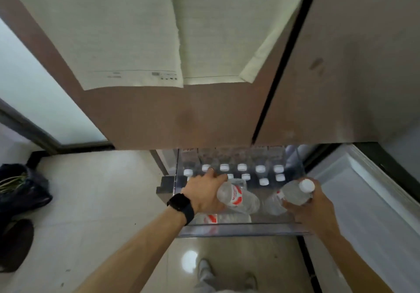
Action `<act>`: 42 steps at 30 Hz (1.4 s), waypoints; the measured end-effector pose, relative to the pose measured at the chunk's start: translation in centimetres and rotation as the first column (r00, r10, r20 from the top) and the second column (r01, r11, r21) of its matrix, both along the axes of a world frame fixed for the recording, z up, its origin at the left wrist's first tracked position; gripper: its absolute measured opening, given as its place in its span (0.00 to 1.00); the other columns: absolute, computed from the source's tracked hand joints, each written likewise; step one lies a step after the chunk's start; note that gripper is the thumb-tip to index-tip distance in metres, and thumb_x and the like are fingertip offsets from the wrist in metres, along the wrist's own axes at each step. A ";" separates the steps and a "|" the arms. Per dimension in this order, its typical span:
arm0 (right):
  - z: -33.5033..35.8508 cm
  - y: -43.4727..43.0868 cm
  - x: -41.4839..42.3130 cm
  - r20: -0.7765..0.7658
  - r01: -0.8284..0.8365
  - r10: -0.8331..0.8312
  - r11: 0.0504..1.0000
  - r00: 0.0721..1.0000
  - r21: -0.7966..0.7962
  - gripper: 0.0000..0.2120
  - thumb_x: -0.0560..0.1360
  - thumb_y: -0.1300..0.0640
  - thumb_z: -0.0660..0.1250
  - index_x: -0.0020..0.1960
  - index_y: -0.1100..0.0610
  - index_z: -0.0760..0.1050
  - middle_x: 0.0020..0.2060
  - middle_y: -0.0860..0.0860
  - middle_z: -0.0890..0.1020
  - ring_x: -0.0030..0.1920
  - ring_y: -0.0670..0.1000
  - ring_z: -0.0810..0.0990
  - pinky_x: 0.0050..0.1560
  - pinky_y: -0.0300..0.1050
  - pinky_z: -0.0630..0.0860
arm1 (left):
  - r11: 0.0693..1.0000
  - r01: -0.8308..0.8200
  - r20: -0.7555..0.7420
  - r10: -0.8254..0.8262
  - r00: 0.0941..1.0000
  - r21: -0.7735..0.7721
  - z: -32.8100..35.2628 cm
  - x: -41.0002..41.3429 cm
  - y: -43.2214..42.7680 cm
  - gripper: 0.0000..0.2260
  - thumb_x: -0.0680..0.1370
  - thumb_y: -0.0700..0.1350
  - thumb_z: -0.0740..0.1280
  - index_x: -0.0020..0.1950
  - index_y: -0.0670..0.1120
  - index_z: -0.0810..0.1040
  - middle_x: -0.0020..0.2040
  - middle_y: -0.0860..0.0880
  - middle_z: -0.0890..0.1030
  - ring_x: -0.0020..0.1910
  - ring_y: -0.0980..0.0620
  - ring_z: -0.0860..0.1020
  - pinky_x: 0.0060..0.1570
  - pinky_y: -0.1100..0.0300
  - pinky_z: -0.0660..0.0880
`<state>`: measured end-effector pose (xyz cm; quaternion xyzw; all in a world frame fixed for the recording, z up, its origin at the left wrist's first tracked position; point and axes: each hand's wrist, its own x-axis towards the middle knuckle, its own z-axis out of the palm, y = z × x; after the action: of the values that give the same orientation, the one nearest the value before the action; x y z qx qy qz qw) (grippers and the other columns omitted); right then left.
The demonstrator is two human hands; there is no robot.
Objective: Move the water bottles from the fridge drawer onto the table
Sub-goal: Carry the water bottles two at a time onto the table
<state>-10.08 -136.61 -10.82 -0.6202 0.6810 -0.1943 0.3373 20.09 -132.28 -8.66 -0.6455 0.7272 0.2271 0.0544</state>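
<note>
Left hand (204, 192) and right hand (311, 213) grip bottles (236, 198) over drawer (245, 230), maybe half-full.

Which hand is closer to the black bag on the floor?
Left. The left hand, holding the red-labelled bottle at the drawer, is to the right of the black bag. The right hand, holding the white-capped bottle, is even farther right.

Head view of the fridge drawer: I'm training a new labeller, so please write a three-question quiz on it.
1. True or false: the left hand holds nothing.
2. The cap of the bottle gripped by the right hand is: A white, B blue, C green?
3. Fill in: the upright bottles stand at the ___ of the clear drawer.
Key: 1 false, it grips a red-labelled bottle; 2 A; 3 back.
</note>
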 end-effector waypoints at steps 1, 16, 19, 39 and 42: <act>-0.1 0.3 -0.6 0.015 0.032 -0.032 0.999 0.999 -0.012 0.34 0.64 0.54 0.82 0.65 0.50 0.69 0.50 0.49 0.78 0.54 0.59 0.80 0.49 0.48 0.72 | 0.996 0.083 0.057 -0.081 0.995 -0.036 0.8 -1.5 -0.8 0.25 0.73 0.59 0.71 0.66 0.56 0.67 0.63 0.46 0.71 0.51 0.40 0.79 0.50 0.44 0.80; -1.1 1.2 -3.4 -0.054 -0.158 0.156 0.987 0.986 -0.031 0.36 0.65 0.38 0.76 0.63 0.46 0.60 0.58 0.51 0.78 0.54 0.55 0.81 0.49 0.49 0.79 | 0.816 0.568 0.362 -0.500 0.787 -0.109 3.4 -14.3 -3.1 0.24 0.80 0.34 0.61 0.76 0.47 0.66 0.76 0.43 0.62 0.68 0.39 0.69 0.38 0.53 0.70; -0.8 0.7 -3.9 -0.069 -0.227 0.225 0.974 0.972 -0.020 0.37 0.67 0.39 0.76 0.69 0.48 0.63 0.61 0.51 0.77 0.57 0.55 0.79 0.51 0.43 0.73 | 0.898 0.423 0.262 -0.382 0.886 -0.120 2.9 -13.9 -2.6 0.34 0.76 0.31 0.63 0.78 0.54 0.60 0.79 0.47 0.54 0.69 0.41 0.67 0.41 0.54 0.72; -3.1 -4.3 -5.7 0.075 -0.481 0.477 0.874 0.876 0.062 0.34 0.55 0.37 0.80 0.57 0.38 0.72 0.55 0.43 0.78 0.55 0.45 0.78 0.55 0.44 0.77 | 0.815 -0.549 -0.627 0.529 0.572 0.186 -5.5 -15.3 -1.1 0.32 0.69 0.45 0.81 0.66 0.56 0.67 0.59 0.55 0.77 0.59 0.50 0.77 0.59 0.50 0.77; -3.4 -3.9 -5.5 0.081 -0.456 0.453 0.889 0.888 0.031 0.31 0.55 0.38 0.80 0.55 0.37 0.72 0.57 0.45 0.78 0.55 0.47 0.78 0.56 0.47 0.79 | 0.815 -0.554 -0.654 0.515 0.554 0.172 -5.8 -15.1 -1.1 0.33 0.69 0.46 0.81 0.68 0.55 0.68 0.62 0.55 0.77 0.61 0.50 0.76 0.62 0.48 0.76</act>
<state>-15.60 -140.55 -14.19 -0.7465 0.5091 -0.1152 0.4125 5.00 -133.35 -14.46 -0.7086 0.4707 0.4305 -0.3016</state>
